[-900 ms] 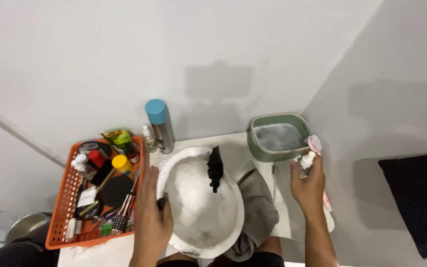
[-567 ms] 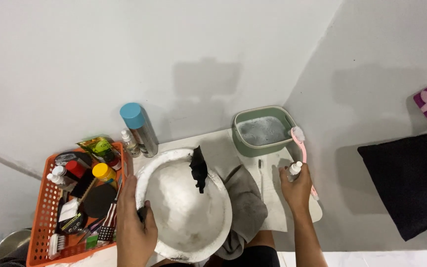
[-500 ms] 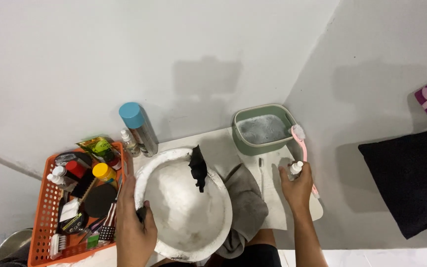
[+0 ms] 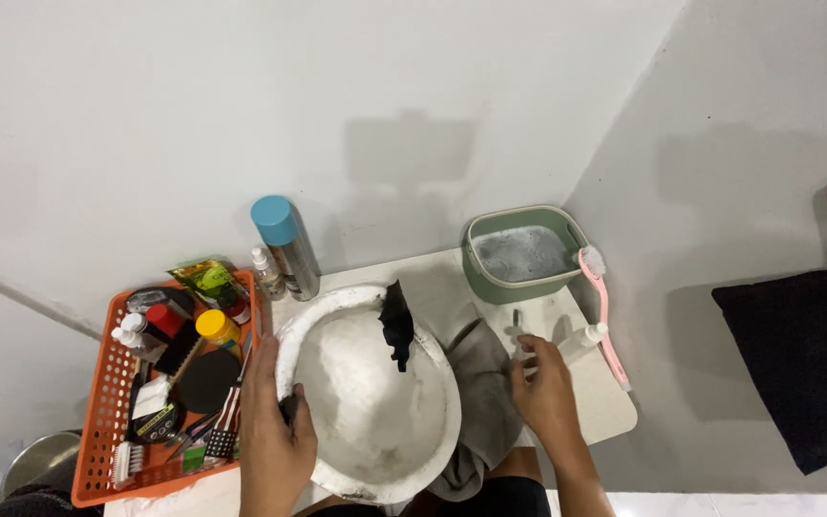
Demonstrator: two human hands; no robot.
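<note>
In the head view, the left hand (image 4: 275, 431) grasps the rim of the white helmet (image 4: 375, 402), fingers clenched around its edge. The right hand (image 4: 545, 391) rests on the white table (image 4: 614, 412), fingers loosely curled near a small white bottle (image 4: 586, 338); I cannot tell if they hold something.

L hand (image 4: 275, 431) on white basin (image 4: 375, 421), R hand (image 4: 545, 388) nearby

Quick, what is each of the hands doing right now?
Left hand: closed on the rim of the white basin.
Right hand: fingers curled over the grey cloth; whether it grips anything cannot be told.
</note>
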